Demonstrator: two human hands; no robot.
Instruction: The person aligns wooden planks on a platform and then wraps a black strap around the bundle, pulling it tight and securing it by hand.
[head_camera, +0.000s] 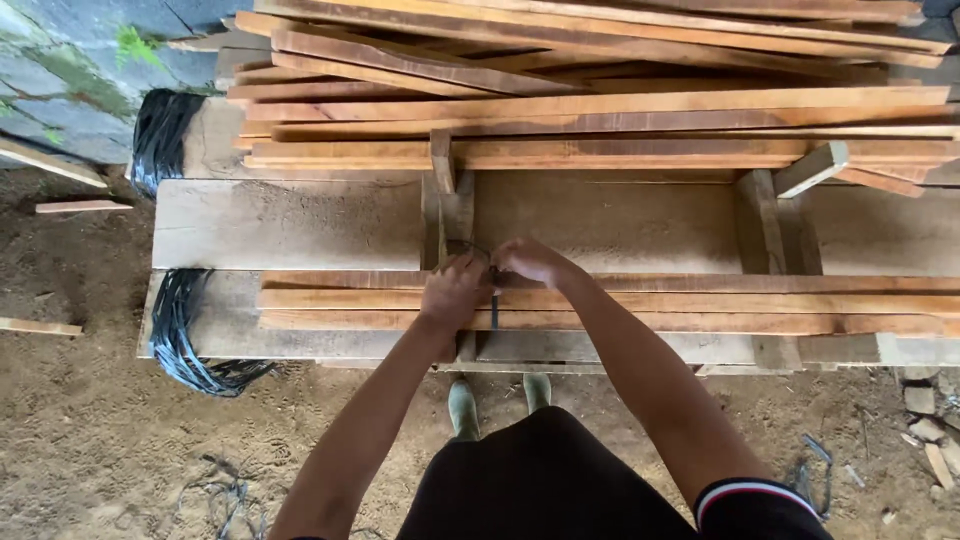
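Over the stacked wooden slats (600, 300), left hand (452, 290) and right hand (528, 262) both pinch thin black wire (494, 305) — springy, light, likely best gripped near its twisted ends.

Soft even daylight, slight blur

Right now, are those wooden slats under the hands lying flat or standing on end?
Flat. The slats lie lengthwise, side by side on the bench, under both hands.
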